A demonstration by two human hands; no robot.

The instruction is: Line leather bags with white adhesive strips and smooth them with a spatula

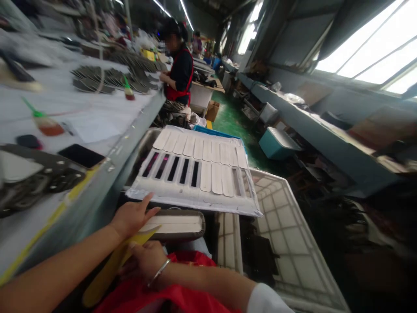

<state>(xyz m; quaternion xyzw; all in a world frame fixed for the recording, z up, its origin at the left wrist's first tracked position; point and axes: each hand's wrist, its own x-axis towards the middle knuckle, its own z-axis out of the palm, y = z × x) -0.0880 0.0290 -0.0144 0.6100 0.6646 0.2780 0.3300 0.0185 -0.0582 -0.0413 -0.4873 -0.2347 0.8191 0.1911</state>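
My right hand (149, 260), with a metal bangle at the wrist, grips a long flat yellow blade-like tool (104, 276) with a pointed tip. That tip lies over the near left end of a thick book-like block (177, 225), white inside with a dark cover. Just above it, my left hand (133, 216) is open, thumb and forefinger apart, close to the block and the near left corner of a white board (163, 187). I cannot tell whether it touches either. Pale rounded strips (211, 150) sit in two rows on the board; several slots in the near row show dark.
On the left, a white-topped workbench (81, 102) carries a phone (81, 155), green-tipped glue bottles (45, 124) and dark cut pieces (94, 78). White plastic crates (289, 226) stand to the right. A co-worker (178, 65) in a red apron is farther along the bench.
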